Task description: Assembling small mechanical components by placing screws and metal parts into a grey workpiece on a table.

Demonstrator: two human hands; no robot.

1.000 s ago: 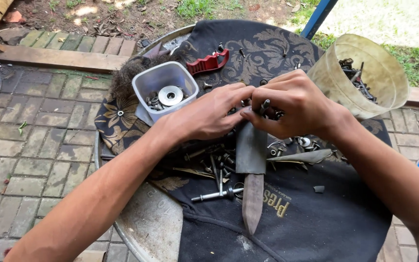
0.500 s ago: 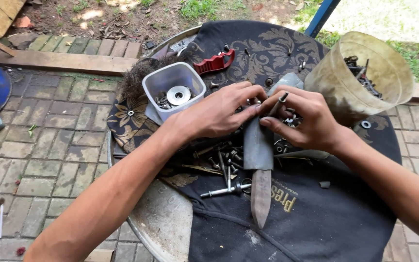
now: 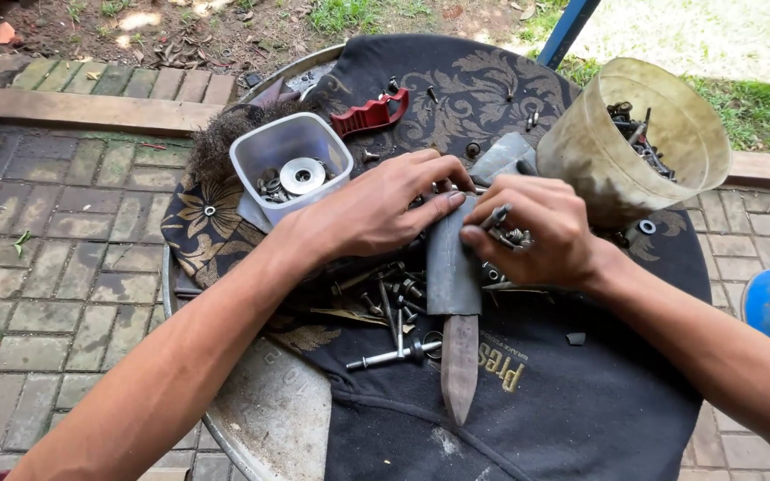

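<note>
My left hand (image 3: 376, 209) lies palm down on a heap of bolts and nuts (image 3: 385, 294), its fingertips touching the top of a grey metal blade (image 3: 453, 272) with a rusty tip. My right hand (image 3: 536, 233) is closed around several small bolts, one sticking out between thumb and forefinger, right beside the blade. Everything rests on a dark patterned cloth (image 3: 492, 98) over a round metal table (image 3: 265, 401).
A clear square tub (image 3: 285, 147) holding washers stands left of my hands. A tilted yellowish bucket (image 3: 617, 156) with hardware sits at the right. A red handle (image 3: 369, 116) lies behind, and a long bolt (image 3: 385, 358) lies near the blade. Brick paving surrounds the table.
My right hand has dropped lower and nearer the blade, still clutching bolts. My left hand has stayed on the heap, fingers now against the blade's top.
</note>
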